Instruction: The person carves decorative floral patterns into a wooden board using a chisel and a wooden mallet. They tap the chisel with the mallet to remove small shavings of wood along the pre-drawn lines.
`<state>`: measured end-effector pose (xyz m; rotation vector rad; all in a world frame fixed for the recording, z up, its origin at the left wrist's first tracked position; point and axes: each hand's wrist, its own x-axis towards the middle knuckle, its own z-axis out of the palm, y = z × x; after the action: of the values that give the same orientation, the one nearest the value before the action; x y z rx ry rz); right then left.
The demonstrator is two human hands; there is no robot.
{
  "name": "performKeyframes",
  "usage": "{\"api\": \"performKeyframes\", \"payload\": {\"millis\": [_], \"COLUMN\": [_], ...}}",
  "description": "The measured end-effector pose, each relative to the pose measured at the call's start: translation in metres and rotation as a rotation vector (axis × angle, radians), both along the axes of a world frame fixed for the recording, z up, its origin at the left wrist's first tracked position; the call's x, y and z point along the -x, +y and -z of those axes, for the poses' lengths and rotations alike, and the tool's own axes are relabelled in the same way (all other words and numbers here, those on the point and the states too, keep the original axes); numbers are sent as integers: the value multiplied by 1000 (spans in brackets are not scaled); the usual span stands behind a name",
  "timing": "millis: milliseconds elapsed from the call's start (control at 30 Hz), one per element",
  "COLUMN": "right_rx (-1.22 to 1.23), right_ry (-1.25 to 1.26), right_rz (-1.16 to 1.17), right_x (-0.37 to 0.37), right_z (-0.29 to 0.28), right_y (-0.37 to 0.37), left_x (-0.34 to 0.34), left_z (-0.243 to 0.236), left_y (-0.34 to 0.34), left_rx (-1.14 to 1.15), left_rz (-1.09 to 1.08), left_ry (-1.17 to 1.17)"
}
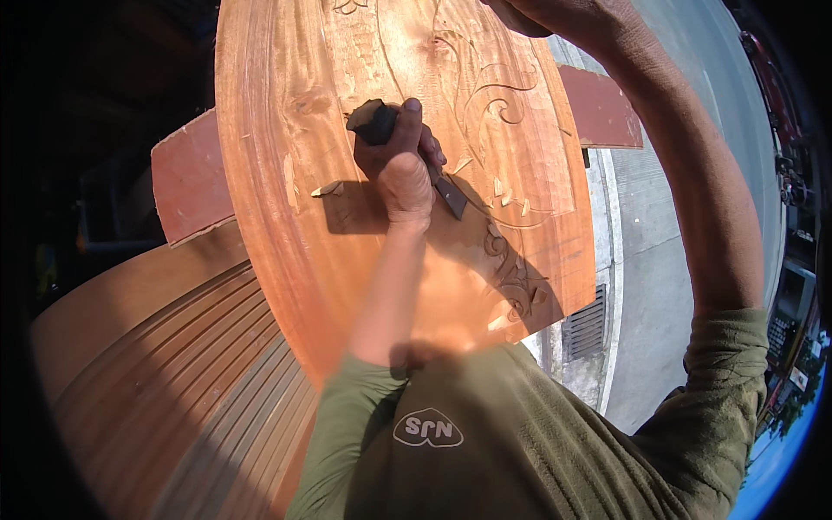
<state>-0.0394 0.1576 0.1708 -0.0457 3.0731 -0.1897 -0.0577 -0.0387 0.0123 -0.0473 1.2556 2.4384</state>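
From far away, I look down at my left hand (403, 169), wrapped tight around a chisel (450, 196) with a dark handle. Its flat blade points at a big wooden board (286, 251) right under it. The board has curly carved lines (503, 97), and little wood chips (505, 196) lie on it. My right hand (576, 12) is up high, partly cut off. A dark thing (525, 23) is by it, but I can't tell if I'm gripping it.

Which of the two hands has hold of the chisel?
The left hand grips the chisel over the carved board; the right hand is away from it, at the picture's top edge.
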Motion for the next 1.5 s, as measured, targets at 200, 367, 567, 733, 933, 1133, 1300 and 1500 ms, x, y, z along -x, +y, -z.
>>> {"api": "performKeyframes", "payload": {"millis": [200,367,567,733,933,1133,1300,1500], "right_rx": [-28,-11,-47,-11,-14,4,7,9], "right_ry": [-82,-48,-105,-86,-122,-109,-88,-125], "right_rz": [-147,-18,-142,-85,-170,-116,-190,-211], "right_x": [21,26,23,33,32,38,56,38], "right_z": [17,-13,17,-8,18,-6,20,20], "right_y": [-17,2,-20,-2,-17,-5,-22,-31], "left_x": [7,10,7,11,10,10,17,4], "left_z": [-1,3,7,10,13,16,22,27], "left_y": [-8,-9,-5,-9,-5,-7,-12,-4], "left_rx": [63,68,126,35,87,76,110,64], "left_rz": [21,59,92,67,63,56,30,51], "left_ry": [31,-41,-86,-116,-120,-127,-186,-135]}}
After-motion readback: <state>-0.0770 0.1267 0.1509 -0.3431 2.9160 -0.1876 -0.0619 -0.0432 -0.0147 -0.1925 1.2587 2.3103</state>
